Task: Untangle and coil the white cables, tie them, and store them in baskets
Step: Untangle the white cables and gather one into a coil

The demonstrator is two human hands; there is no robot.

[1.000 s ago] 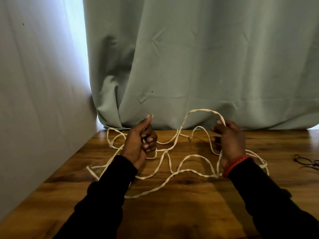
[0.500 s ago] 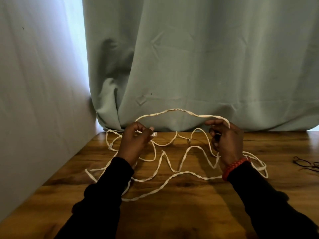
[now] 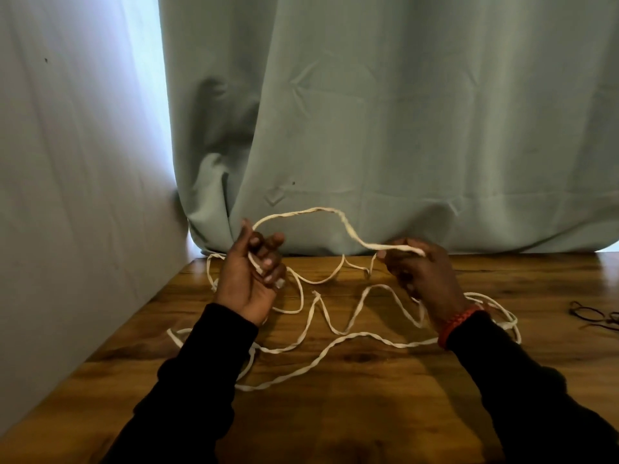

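Early stage. Left hand [image 3: 249,279] and right hand [image 3: 423,272] fingers each pinch a raised span of flat white twisted cable [image 3: 335,343]; remainder sprawls uncoiled across wooden counter [image 3: 368,413], 9 to 3 o'clock. Coiling, tying, storing outstanding; no baskets visible.

A wooden bench [image 3: 368,413] with a dark, knotty grain fills the lower part of the view. Behind it hangs a pale green curtain [image 3: 402,128], its hem reaching the bench's far edge. A plain wall [image 3: 67,195] stands to the left. Dark-framed eyeglasses [image 3: 596,314] lie near the bench's right edge.
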